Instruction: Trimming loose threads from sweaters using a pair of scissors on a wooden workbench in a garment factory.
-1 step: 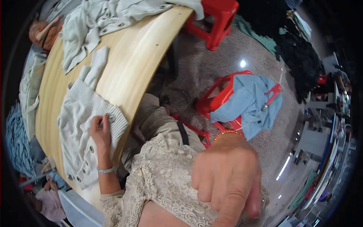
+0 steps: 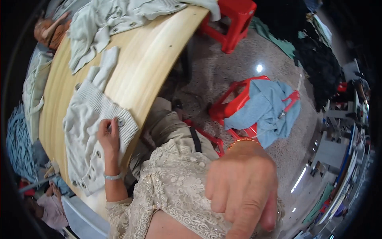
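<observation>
My left hand (image 2: 108,137) rests on a white knitted cardigan (image 2: 85,123), palm down. Its thumb lies beside a button (image 2: 120,121) near the ribbed hem, and a small gap shows between thumb and bent forefinger. The fabric under it stays flat. More buttons run down the cardigan's front edge, which lies along the rim of the wooden table (image 2: 139,67). My right hand (image 2: 243,181) is raised large and close, with a beaded bracelet (image 2: 246,140) at the wrist. Its forefinger stretches down past the lower edge, the other fingers curl, and nothing shows in it.
More pale knitwear (image 2: 119,20) covers the table's far end. Right of me, a red stool (image 2: 234,103) bears light blue cloth (image 2: 266,107) with a red-handled tool (image 2: 289,103) on it. Another red stool (image 2: 230,24) and dark cloth (image 2: 318,55) lie beyond. People sit across the table at left.
The whole view has shifted slightly to the right. Both hands keep nearly the same pose and place.
</observation>
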The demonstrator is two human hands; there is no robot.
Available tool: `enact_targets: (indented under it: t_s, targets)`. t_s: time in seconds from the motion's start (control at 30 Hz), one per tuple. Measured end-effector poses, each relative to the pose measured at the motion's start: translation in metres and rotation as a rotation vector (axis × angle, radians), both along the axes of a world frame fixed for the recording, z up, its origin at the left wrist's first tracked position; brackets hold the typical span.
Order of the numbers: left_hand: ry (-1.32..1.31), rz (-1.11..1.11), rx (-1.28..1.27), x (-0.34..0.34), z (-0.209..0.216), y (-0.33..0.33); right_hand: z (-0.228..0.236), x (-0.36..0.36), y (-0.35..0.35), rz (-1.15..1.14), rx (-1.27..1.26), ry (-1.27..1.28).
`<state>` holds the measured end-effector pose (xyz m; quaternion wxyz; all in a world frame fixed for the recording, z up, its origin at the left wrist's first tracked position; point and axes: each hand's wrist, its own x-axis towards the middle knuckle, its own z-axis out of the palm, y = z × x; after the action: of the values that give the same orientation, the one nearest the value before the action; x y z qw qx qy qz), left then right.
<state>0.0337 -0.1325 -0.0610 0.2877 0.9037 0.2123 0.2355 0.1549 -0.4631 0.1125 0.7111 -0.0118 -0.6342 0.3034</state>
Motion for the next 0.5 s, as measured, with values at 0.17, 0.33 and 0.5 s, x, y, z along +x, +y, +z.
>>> enact_targets:
  t_s: [0.17, 0.33, 0.5]
  targets:
    - [0.016, 0.008, 0.045, 0.003, 0.003, -0.008, 0.007, -0.002, 0.011, -0.023, 0.003, -0.073]
    - [-0.002, -0.005, 0.069, -0.008, 0.011, -0.012, 0.000, -0.003, 0.019, 0.085, -0.080, -0.051]
    - [0.181, 0.018, 0.355, -0.055, 0.036, 0.004, -0.028, 0.053, 0.056, 0.215, -0.331, -0.310]
